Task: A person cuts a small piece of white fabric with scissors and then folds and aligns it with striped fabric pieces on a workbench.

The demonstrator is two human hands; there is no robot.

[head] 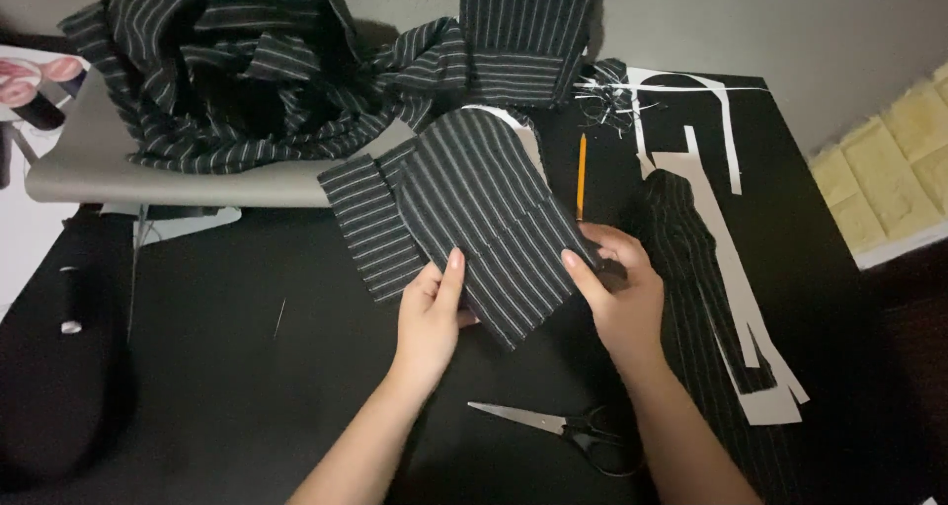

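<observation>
Both hands grasp a striped fabric piece just above the scissors: left hand pinches its lower edge, right hand its corner. Keeping stripes aligned (edges matched) seems wise

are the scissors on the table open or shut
Nearly shut: the scissors lie flat on the black table, blades together in one narrow point, near the right hand.

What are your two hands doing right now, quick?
Left hand: closed on the striped fabric piece, thumb on top.
Right hand: closed on the same piece's other edge.
</observation>
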